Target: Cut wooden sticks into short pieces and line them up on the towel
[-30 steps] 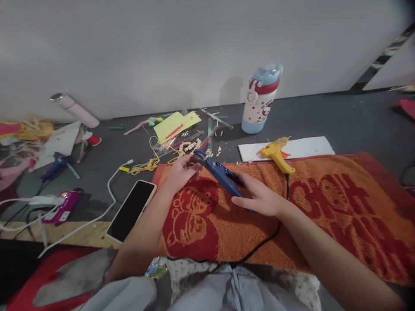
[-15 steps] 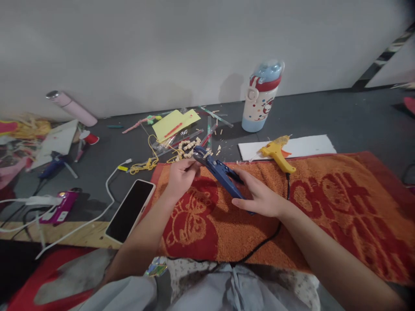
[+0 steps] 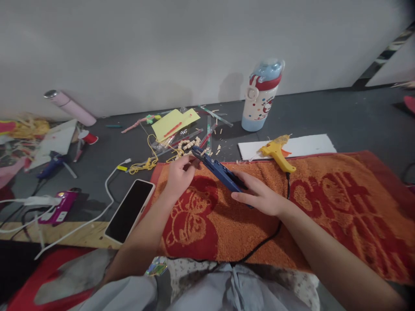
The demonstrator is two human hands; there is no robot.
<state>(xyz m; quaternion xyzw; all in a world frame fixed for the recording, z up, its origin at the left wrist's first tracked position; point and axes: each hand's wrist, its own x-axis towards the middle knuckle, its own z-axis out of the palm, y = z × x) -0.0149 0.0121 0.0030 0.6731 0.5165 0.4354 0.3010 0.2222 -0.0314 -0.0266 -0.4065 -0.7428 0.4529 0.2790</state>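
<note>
While the right hand [image 3: 261, 195] curled its fingers around blue pliers [image 3: 220, 171] over the orange towel [image 3: 240, 229], the left hand [image 3: 179, 176] pressed thumb and fingers together near the pliers' front, anything between them hidden.

I'm seeing dim light. A bottle [image 3: 259, 106] is casting a soft shadow [image 3: 231, 88] leftward on the wall [image 3: 145, 52]. Edges are blurring.

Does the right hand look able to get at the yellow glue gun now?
Probably, after letting go: the right hand holds the blue tool, but only towel seems to separate that hand from the yellow glue gun.
</note>
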